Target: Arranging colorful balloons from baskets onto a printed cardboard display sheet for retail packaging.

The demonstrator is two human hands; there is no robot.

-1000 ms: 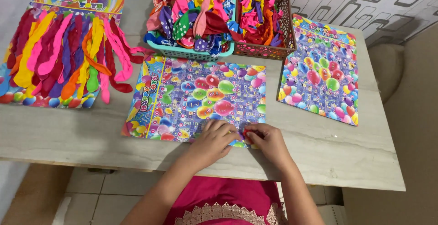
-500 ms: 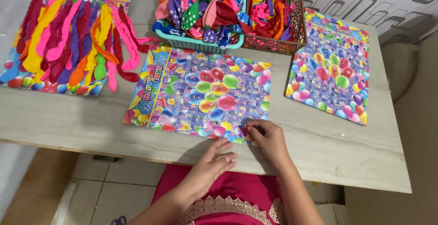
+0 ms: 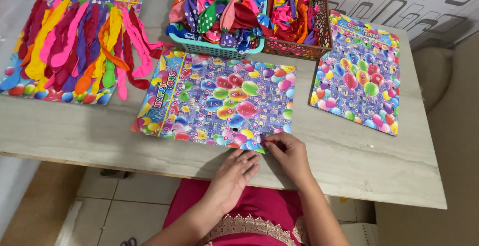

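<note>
- Right hand pinches the balloon card at its near right corner, by tabletop front edge.
- Left hand lies flat & open w/ nothing in it, just beside.

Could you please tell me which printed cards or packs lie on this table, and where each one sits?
Middle card: rectangular, purple with balloon print, under the right hand.
Right card: same print, by the brown basket.
Left card: covered with long coloured balloons.
</note>
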